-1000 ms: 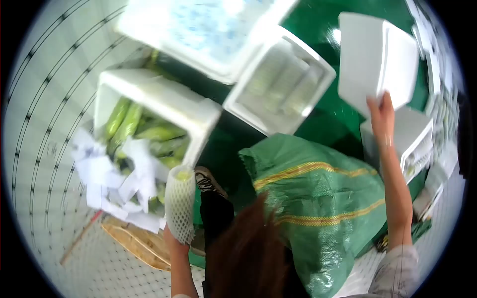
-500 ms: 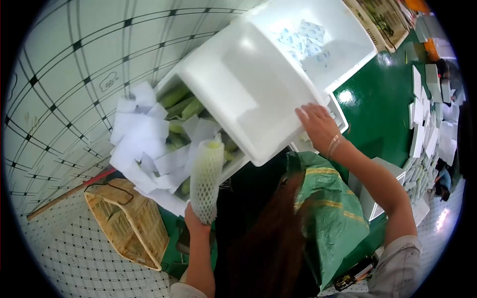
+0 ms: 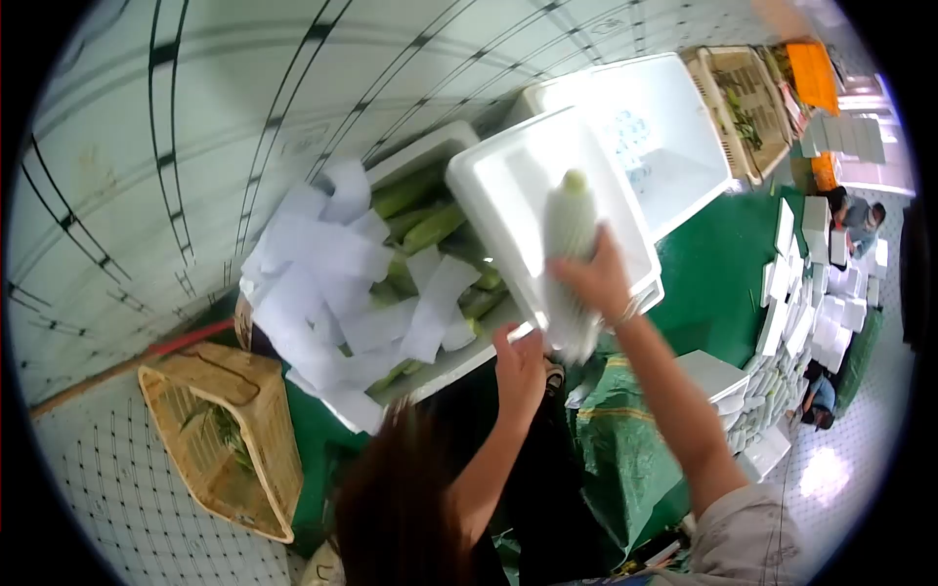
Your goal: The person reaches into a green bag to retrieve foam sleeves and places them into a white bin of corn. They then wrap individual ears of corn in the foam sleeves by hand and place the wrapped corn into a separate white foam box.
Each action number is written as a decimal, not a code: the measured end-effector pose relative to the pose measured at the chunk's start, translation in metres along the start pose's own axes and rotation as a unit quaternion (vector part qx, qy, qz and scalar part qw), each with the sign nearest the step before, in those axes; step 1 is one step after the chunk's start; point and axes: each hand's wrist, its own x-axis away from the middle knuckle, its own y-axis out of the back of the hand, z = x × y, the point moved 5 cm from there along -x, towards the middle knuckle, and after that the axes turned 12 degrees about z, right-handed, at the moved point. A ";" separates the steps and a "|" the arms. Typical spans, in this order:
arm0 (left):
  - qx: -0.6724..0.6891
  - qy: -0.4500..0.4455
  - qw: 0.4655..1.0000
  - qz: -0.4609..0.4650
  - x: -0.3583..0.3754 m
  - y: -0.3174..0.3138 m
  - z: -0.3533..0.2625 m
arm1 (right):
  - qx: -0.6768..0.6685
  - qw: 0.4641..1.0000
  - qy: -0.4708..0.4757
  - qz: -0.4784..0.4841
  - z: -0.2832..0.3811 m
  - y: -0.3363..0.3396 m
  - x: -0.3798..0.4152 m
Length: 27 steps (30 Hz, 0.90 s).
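My right hand (image 3: 593,278) is closed around a long pale-green gourd (image 3: 571,220) in a white foam net sleeve. It holds the gourd upright in this view, over the inside of a small white foam box (image 3: 498,181). That box lies tilted across the larger boxes. At its near corner my left hand (image 3: 520,371) has its fingers curled up against the rim. To the left, a foam box (image 3: 440,384) holds several green gourds (image 3: 430,227) among white paper sheets (image 3: 313,254).
Behind is another white foam box (image 3: 684,107) with printed packets (image 3: 630,137) inside. Plastic crates stand at lower left (image 3: 283,449) and far right (image 3: 772,88). A green woven sack (image 3: 625,449) lies by my right arm. People and stacked foam boxes (image 3: 840,317) are farther right.
The sleeved gourd has passed from my left hand to my right and moved over the small box. My left hand has moved right to the box's corner. The view has shifted.
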 end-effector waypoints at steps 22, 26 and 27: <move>0.040 -0.009 0.989 0.144 -0.046 0.153 0.003 | -0.325 0.895 0.129 0.276 -0.046 -0.177 -0.021; 0.037 -0.141 0.979 0.143 -0.128 0.150 -0.024 | -0.572 0.803 0.043 0.164 -0.068 -0.203 -0.065; -0.107 -0.192 0.971 0.089 -0.147 0.149 -0.030 | -0.577 0.800 0.046 0.158 -0.066 -0.209 -0.078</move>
